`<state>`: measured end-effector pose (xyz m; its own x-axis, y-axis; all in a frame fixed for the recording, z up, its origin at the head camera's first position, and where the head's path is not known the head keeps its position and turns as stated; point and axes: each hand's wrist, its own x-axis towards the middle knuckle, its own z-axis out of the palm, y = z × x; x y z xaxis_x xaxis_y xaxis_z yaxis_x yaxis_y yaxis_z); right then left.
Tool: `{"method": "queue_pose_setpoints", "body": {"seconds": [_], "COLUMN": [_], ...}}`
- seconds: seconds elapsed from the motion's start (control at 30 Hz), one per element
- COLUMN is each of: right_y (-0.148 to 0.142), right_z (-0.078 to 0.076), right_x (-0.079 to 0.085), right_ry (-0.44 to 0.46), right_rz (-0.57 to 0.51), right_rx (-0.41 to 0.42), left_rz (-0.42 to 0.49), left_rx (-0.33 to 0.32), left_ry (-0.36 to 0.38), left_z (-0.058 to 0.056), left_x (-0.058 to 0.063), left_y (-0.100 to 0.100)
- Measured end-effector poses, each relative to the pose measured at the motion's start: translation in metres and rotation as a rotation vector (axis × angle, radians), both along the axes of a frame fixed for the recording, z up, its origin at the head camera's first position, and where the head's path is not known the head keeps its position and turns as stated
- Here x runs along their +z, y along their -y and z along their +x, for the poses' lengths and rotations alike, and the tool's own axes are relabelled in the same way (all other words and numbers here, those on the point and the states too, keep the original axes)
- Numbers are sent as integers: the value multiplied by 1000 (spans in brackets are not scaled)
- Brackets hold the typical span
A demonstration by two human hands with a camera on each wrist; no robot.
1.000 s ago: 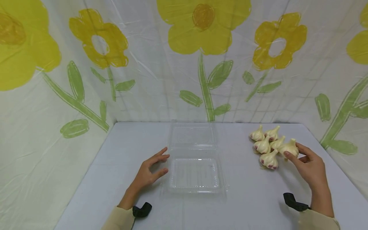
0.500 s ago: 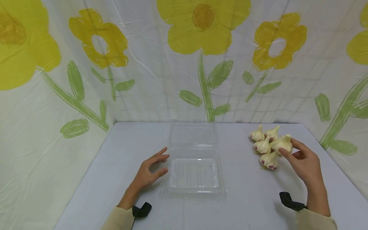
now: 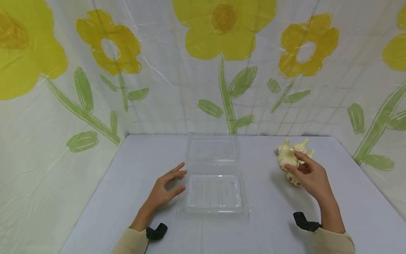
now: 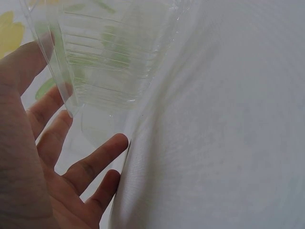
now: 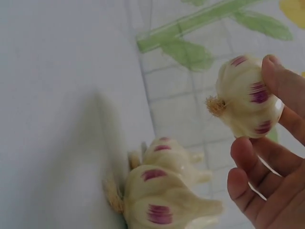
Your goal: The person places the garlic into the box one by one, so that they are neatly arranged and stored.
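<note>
My right hand (image 3: pixel 312 180) pinches a garlic bulb (image 3: pixel 287 158) between thumb and fingers, raised above the table and in front of the other bulbs. In the right wrist view the held garlic bulb (image 5: pixel 248 98) shows purple streaks and a tuft of dry roots. Several more garlic bulbs (image 5: pixel 162 200) sit below it on the table, partly hidden by the hand in the head view. My left hand (image 3: pixel 163 190), fingers spread and relaxed, stays at the left side of a clear plastic clamshell box (image 3: pixel 215 192). The box's lid (image 3: pixel 212 150) lies folded back; its tray holds nothing.
A white-covered table (image 3: pixel 142 151) carries everything. Behind it hangs a pale cloth (image 3: pixel 165 88) painted with yellow flowers. Black camera mounts are strapped to the left wrist (image 3: pixel 157 231) and right wrist (image 3: pixel 306 222).
My right hand has lifted the garlic bulb from the right edge of the pile and carried it leftward across the others. The left hand and the box stay where they were.
</note>
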<state>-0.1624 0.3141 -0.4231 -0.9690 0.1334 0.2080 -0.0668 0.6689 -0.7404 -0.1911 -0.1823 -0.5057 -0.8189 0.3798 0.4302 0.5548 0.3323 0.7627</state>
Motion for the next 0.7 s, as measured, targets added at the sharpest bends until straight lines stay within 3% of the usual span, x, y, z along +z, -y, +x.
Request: {"method": "queue_pose_setpoints", "body": {"seconds": [0.4, 0.7], "right_y": [34, 49], "right_z": [-8, -4], "right_x": [-8, -3], "right_ry": [-61, -96], "right_rz": [18, 45], "right_rx": [96, 147], "left_rz": [-2, 6], "left_rx": [1, -10], "left_ry": [5, -1], "left_z": [2, 0], "left_x": [1, -1], "left_y": [2, 0]}}
